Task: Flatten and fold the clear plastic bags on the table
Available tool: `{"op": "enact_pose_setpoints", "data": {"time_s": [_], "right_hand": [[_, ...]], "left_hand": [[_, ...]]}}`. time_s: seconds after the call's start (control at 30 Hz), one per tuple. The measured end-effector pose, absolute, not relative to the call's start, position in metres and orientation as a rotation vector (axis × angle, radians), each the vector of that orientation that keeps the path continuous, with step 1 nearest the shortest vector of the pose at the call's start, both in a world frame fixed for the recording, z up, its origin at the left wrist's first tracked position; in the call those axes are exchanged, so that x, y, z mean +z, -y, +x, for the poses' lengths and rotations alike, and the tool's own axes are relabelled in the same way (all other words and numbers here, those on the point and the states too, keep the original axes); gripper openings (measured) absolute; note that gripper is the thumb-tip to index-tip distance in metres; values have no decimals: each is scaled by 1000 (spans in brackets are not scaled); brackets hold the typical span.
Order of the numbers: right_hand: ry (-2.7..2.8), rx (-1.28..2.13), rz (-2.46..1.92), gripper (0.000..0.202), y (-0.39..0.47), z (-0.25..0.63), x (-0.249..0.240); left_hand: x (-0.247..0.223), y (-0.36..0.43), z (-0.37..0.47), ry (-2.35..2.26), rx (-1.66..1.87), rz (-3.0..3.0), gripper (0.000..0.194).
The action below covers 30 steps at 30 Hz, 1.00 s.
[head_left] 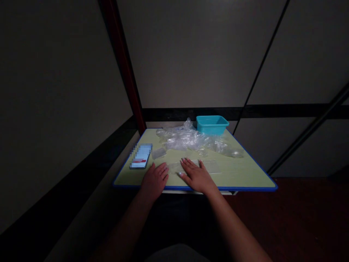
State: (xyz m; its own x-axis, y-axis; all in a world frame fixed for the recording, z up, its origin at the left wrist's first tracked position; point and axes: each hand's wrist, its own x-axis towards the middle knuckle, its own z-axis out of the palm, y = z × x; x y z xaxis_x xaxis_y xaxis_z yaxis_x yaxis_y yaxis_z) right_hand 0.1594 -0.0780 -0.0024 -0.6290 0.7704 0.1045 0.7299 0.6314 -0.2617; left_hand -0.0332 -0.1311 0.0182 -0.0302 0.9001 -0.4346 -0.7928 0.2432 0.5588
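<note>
A clear, flat plastic bag (pixel 209 166) lies near the front of the pale green table (pixel 245 178). My right hand (pixel 196 175) rests on its left part, palm down with the fingers spread. Just left of the bag, my left hand (pixel 156 179) lies on the table near the front edge, fingers stretched out, its fingertips close to the bag's left end. Neither hand grips anything. Behind them spreads a crumpled heap of clear plastic bags (pixel 185 140). A small greyish, see-through flat piece (pixel 159 153) sits beyond my left hand.
At the table's left side lies a phone (pixel 140 156) with its screen lit. A turquoise plastic basin (pixel 212 125) stands at the back right, touching the heap. Wall panels rise behind the table and along its left.
</note>
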Motion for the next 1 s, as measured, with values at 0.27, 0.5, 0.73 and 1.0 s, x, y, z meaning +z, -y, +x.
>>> {"op": "enact_pose_setpoints", "data": {"time_s": [0.27, 0.5, 0.73, 1.0], "right_hand": [[2650, 300, -1241, 63, 78, 159, -2], [2635, 319, -1243, 64, 79, 159, 0], [2645, 319, -1253, 64, 80, 159, 1], [2641, 311, -1243, 59, 81, 160, 4]], "left_hand": [[19, 127, -23, -850, 1432, 154, 51], [5, 123, -21, -856, 1418, 238, 46], [-13, 119, -15, -853, 1480, 360, 31], [-25, 110, -23, -799, 1493, 344, 40]]}}
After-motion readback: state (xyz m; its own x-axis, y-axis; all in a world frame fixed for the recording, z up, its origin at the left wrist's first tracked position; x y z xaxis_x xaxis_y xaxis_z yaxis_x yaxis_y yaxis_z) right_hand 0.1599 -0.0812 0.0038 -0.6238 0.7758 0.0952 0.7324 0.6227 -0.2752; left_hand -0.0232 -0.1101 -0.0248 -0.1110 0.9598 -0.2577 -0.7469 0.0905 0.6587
